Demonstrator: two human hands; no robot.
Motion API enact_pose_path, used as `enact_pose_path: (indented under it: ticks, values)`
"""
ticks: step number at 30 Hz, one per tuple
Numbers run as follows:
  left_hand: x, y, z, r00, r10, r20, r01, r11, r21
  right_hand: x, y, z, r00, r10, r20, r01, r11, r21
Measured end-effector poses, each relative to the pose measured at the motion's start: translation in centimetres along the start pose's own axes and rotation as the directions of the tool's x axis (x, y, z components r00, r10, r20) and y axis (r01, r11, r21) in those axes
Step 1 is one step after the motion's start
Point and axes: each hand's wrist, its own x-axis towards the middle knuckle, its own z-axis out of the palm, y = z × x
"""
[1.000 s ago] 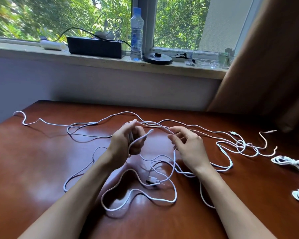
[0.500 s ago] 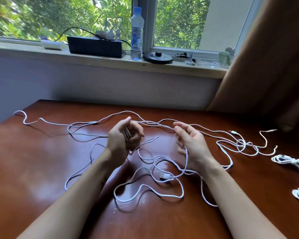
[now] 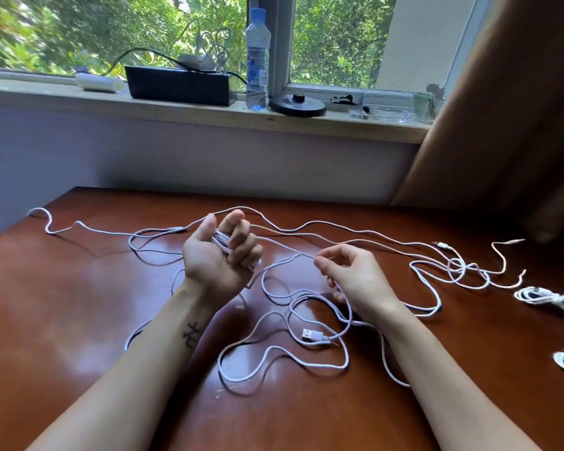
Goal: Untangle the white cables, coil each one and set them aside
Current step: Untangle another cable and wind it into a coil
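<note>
Nearest to the camera, loose loops of the white cables [image 3: 284, 356] lie on the brown surface [image 3: 62, 304] between the two forearms, and a USB plug [image 3: 311, 335] lies among them. Above the loops, the left hand [image 3: 220, 258] is turned palm up, and its grip is closed round a small bundle [image 3: 222, 240] of cable turns. One strand [image 3: 287, 259] goes from this bundle to the right hand [image 3: 355, 278], whose grip is narrow: thumb and forefinger pinch the strand at its end. Behind the hands, more cable runs to the far left corner of the surface and into a knot [image 3: 456, 266] at the right. At the right edge lie two coiled cables [image 3: 547, 297], well apart from the tangle.

Farther, on the window sill [image 3: 46, 99], a black box [image 3: 179, 84] carries a few cords on top. Beside it stands a clear bottle [image 3: 258, 60] with a blue cap; it seems almost empty, but the glare makes this uncertain. Next comes a round black base [image 3: 297, 105].
</note>
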Motion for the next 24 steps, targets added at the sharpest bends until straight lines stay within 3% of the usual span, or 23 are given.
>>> enact_pose_path:
  ticks: [6,9,12,16,22,24]
  values:
    - [0.6,0.5,-0.7,0.999,-0.004,-0.051,0.000,0.997,-0.080,-0.4,0.0,0.0,0.984,-0.140,0.111,0.169,0.933,-0.318]
    - [0.9,0.5,-0.4,0.994,0.035,-0.102,-0.040,0.998,-0.043,-0.7,-0.2,0.3,0.967,-0.165,0.196,0.222,0.920,-0.324]
    - [1.5,0.1,-0.3,0.967,0.143,-0.213,-0.108,0.979,0.171,-1.1,-0.7,0.6,0.955,-0.169,0.244,0.228,0.945,-0.235]
    - [1.9,-0.8,-0.6,0.950,0.277,-0.145,-0.171,0.848,0.501,-1.7,-1.6,0.6,0.931,-0.128,0.343,0.150,0.988,-0.039]
    - [2.1,-1.3,-1.4,0.936,0.353,0.010,-0.240,0.615,0.751,-1.7,-1.7,0.5,0.882,-0.075,0.466,-0.023,0.979,0.201]
    - [1.9,-1.6,-1.7,0.929,0.364,0.074,-0.255,0.481,0.839,-1.6,-1.6,0.4,0.898,-0.063,0.436,-0.012,0.986,0.167]
